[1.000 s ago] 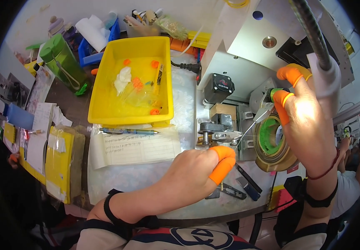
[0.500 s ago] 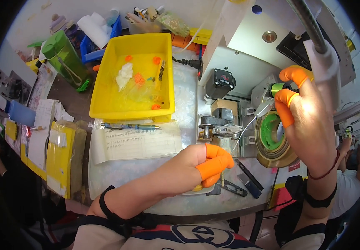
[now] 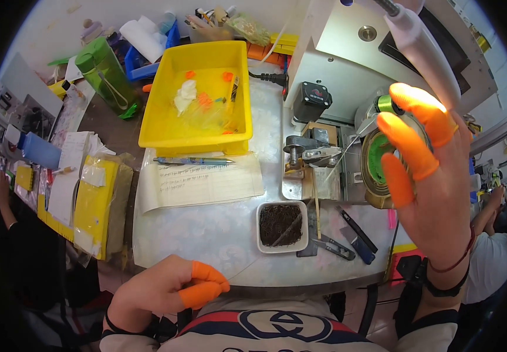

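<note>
My left hand (image 3: 174, 287), with orange finger cots, has moved in close at the table's front edge. Its thumb and forefinger are pinched together on a fine thread, which runs faintly up to the right. My right hand (image 3: 426, 152), also in orange finger cots, is raised with its fingers apart beside a green spool (image 3: 386, 104); nothing shows in its grasp. Below that spool stands a round reel with a green core (image 3: 377, 157). A small machine with a metal clamp (image 3: 322, 154) sits left of it. On the table, a white square dish (image 3: 283, 249) holds dark, tangled strands.
A yellow bin (image 3: 195, 144) with orange scraps stands behind a notebook (image 3: 206, 188) and pen (image 3: 193, 161). Thread snips (image 3: 335, 249) and a black-handled tool (image 3: 358, 230) lie right of the dish. A lamp (image 3: 423, 50) hangs over my right hand.
My left hand has moved left and toward me from beside the machine, uncovering the dish. My right hand's fingers have spread and come off the green spool.
</note>
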